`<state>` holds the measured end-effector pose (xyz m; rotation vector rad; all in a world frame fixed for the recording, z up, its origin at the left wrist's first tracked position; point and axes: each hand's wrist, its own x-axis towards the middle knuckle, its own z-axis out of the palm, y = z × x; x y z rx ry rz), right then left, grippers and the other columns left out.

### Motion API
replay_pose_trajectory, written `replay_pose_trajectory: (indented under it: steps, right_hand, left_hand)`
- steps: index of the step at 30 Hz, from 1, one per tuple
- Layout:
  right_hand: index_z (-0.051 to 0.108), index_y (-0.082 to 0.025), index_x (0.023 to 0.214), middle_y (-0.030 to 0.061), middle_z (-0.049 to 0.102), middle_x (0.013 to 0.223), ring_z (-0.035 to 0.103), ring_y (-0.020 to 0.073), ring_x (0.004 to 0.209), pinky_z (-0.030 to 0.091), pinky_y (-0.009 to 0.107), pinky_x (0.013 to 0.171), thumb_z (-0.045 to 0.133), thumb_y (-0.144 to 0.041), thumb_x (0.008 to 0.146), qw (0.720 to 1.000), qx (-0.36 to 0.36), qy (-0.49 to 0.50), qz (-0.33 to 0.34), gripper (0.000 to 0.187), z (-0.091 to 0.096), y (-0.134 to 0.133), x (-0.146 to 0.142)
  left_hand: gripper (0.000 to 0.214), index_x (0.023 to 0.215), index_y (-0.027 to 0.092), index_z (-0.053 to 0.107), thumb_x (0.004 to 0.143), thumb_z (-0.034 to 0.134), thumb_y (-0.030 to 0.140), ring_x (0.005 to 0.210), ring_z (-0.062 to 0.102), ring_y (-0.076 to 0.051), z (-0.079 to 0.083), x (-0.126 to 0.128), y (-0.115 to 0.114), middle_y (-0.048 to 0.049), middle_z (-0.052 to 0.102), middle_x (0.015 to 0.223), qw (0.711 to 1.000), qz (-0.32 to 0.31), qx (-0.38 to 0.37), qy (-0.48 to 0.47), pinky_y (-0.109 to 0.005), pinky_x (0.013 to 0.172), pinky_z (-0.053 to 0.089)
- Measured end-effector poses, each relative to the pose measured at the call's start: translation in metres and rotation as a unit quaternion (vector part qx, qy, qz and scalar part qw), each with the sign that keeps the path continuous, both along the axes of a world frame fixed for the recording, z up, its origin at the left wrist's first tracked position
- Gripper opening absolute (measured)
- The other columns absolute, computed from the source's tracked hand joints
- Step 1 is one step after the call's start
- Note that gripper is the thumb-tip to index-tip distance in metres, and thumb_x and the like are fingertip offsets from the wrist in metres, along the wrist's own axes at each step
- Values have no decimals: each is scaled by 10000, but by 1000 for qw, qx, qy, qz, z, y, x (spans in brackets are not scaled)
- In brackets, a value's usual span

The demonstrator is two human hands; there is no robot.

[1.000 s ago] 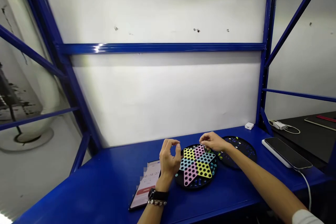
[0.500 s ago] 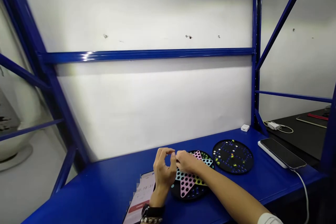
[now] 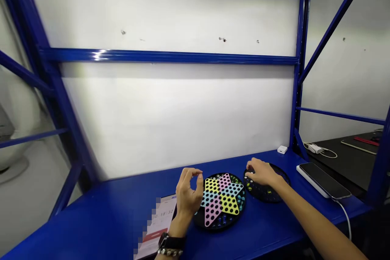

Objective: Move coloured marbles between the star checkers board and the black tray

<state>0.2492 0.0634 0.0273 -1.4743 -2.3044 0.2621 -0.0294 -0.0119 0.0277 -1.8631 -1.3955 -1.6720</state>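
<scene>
My left hand [image 3: 189, 197] is raised at the left edge of a round black Chinese checkers board [image 3: 221, 197], which carries a pink, yellow and blue star full of holes. Its fingers curl, with thumb and index tips close together; anything inside is hidden. Out to the right, my right hand [image 3: 263, 172] reaches over the left part of a second round black tray [image 3: 284, 172]. Its thumb and index finger are slightly apart, low over the tray, with no held piece visible. White and yellow-green marbles [image 3: 249, 187] lie around it in that tray.
A phone [image 3: 158, 225] showing a timer lies left of my left hand. Another phone [image 3: 324, 179] rests on a white block with a cable at the right. A white adapter [image 3: 282, 149] sits at the back. Blue rack posts [image 3: 300, 69] frame the blue table [image 3: 122, 211].
My right hand has moved from beside my left hand at the star board to the second tray on the right. My left hand keeps nearly the same pose, and the star is more exposed.
</scene>
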Motion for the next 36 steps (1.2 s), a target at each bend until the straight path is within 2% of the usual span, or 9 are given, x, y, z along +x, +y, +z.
replay_pose_trajectory:
  steps: [2,6,10,17,21,24,30,33,36]
  right_hand:
    - [676,-209,945,70,667,992,622,234,923,437,311,775,625,-354,829,999,-30,-22,-33,193,-9,1,40]
    - [671,-211,869,46,678,908,622,201,864,441,287,754,645,-318,812,996,-86,-16,20,124,-32,2,78]
    - [671,-202,860,54,677,893,611,193,836,449,292,746,590,-315,850,997,-69,3,37,139,-40,-3,77]
    - [655,-223,919,25,667,845,582,174,720,438,286,662,492,-374,910,998,-19,63,9,222,-28,-27,94]
    - [664,-232,910,41,660,923,611,197,838,465,306,735,489,-345,910,999,-20,37,27,208,-45,-38,106]
    - [682,-232,931,47,658,929,613,194,828,478,317,757,484,-349,915,997,-24,68,37,231,-53,-40,109]
    - [700,-188,975,39,670,787,603,188,717,482,312,687,530,-432,883,974,-64,218,6,311,-43,-41,99]
    - [707,-196,913,42,685,816,593,184,720,475,313,693,557,-409,864,980,-55,187,27,264,-40,-43,87]
    - [699,-204,954,48,681,846,581,183,725,469,317,697,505,-413,898,985,-17,170,4,290,-41,-41,76]
  left_hand:
    - [142,830,213,588,914,488,267,791,597,-192,-1,1,1,-29,610,835,1000,-3,-10,0,-317,720,512]
    - [141,828,213,585,914,480,250,801,596,-183,-3,3,1,-26,614,840,1000,-6,-14,-1,-306,738,501]
    - [134,836,208,581,915,480,247,805,594,-184,-4,3,1,-29,609,845,1000,-7,-19,-3,-307,738,497]
    - [134,843,210,585,917,476,239,819,584,-185,-6,3,2,-33,607,852,1000,-13,-27,-5,-308,745,492]
    - [133,848,211,582,922,474,233,809,581,-181,-6,3,1,-28,601,850,1000,-15,-26,-5,-306,739,488]
    - [126,838,214,574,918,478,229,797,583,-182,-4,4,0,-25,601,841,1000,-12,-23,-5,-306,727,491]
    - [130,833,216,573,917,475,224,796,587,-179,-4,5,0,-25,604,835,1000,-15,-22,1,-300,722,491]
    - [136,836,215,580,918,473,230,804,589,-182,-4,5,0,-28,607,835,1000,-15,-28,2,-301,731,492]
    - [137,839,215,581,918,472,238,817,594,-185,-4,5,0,-32,612,848,999,-13,-34,-2,-300,734,498]
